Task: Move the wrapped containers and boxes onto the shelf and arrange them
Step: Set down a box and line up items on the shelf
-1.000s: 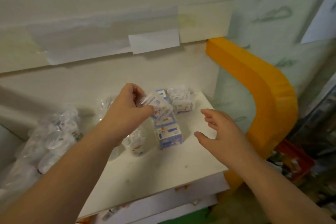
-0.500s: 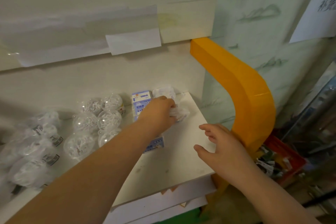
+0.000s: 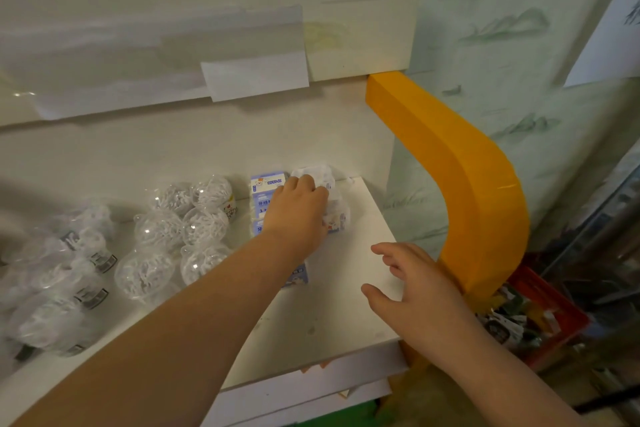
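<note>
A row of blue-and-white boxes [image 3: 266, 191] lies on the white shelf [image 3: 311, 326], running from the back wall toward the front. Just right of the row sits a clear-wrapped pack of small boxes [image 3: 335, 218], with another wrapped pack [image 3: 317, 173] behind it at the wall. My left hand [image 3: 298, 211] reaches across the row, its fingers curled over the top of the nearer wrapped pack. My right hand [image 3: 412, 284] hovers above the shelf's front right corner, fingers spread and holding nothing. Left of the boxes stand several clear round containers [image 3: 204, 220] with white contents.
Wrapped bags of more round containers [image 3: 62, 274] fill the shelf's left part. A thick orange curved support [image 3: 467, 184] rises at the shelf's right end. A red crate [image 3: 543, 322] of goods sits below on the right. Paper sheets [image 3: 256, 80] hang over the upper shelf edge.
My left hand carried the wrapped pack from above the box row down to the shelf's back right, beside the row. The right hand stayed open near the front corner.
</note>
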Demonstrator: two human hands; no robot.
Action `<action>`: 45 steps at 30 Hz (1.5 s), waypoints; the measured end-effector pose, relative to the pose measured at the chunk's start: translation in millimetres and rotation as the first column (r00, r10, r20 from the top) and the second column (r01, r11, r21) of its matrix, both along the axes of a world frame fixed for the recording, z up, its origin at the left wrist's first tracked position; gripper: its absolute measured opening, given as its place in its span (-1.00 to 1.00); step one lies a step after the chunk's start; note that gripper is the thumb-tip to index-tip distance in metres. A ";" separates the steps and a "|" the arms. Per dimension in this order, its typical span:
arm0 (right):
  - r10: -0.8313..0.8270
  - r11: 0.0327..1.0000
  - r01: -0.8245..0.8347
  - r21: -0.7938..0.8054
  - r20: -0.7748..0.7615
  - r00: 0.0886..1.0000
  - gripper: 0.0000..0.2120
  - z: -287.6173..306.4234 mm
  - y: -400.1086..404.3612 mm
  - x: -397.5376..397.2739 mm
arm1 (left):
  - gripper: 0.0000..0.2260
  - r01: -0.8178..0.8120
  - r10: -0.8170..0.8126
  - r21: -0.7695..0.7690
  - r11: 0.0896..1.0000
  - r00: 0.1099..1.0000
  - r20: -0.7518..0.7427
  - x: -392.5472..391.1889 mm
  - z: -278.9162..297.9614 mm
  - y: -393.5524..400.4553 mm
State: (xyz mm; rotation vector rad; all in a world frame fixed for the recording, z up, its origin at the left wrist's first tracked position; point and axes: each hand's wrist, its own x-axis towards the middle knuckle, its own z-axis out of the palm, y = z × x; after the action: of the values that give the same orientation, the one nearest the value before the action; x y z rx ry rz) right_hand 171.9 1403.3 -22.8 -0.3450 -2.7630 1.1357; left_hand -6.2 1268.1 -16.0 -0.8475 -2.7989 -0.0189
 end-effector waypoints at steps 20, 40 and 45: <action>0.042 0.999 -0.042 -0.001 -0.081 0.996 -0.52 10.3 2.4 -12.7 | -0.54 -0.045 0.045 0.146 0.988 0.999 0.004 14.1 15.5 -22.6; 0.476 0.851 -0.524 -0.029 -0.381 0.793 -0.58 78.1 -238.4 -88.6 | -0.58 -0.579 0.743 0.532 0.617 0.652 -0.152 185.3 122.7 -350.1; 0.547 0.810 -0.585 0.023 -0.389 0.742 -0.59 85.8 -318.6 -87.3 | -0.58 -0.617 0.805 0.594 0.516 0.586 -0.091 197.8 116.1 -439.3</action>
State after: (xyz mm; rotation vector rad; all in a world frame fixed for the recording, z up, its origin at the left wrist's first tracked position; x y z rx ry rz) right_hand 84.6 1084.7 63.0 0.7043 -2.5067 1.2856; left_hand 191.6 828.8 100.1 0.4653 -2.3644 -0.4038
